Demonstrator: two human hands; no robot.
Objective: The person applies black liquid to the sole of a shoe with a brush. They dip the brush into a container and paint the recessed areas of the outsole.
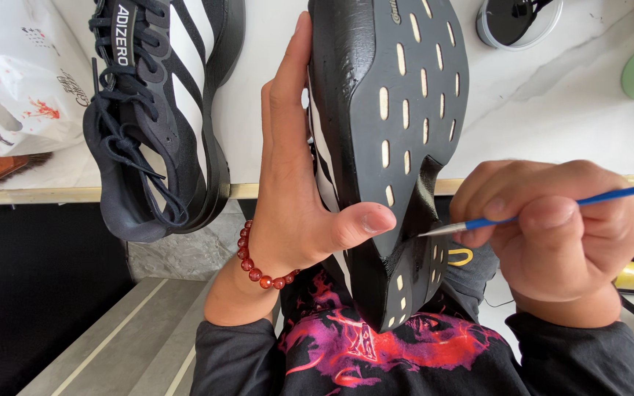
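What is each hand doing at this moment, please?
Left hand: closed around the upturned black shoe, thumb on its sole.
Right hand: closed on a blue-handled brush, tip at the sole.

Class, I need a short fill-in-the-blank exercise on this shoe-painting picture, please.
1. The left hand holds a black shoe with its ____ facing the camera.
2. The right hand holds a fine brush with a ____ handle.
3. The left wrist wears a bracelet of ____ beads.

Missing words: sole; blue; red
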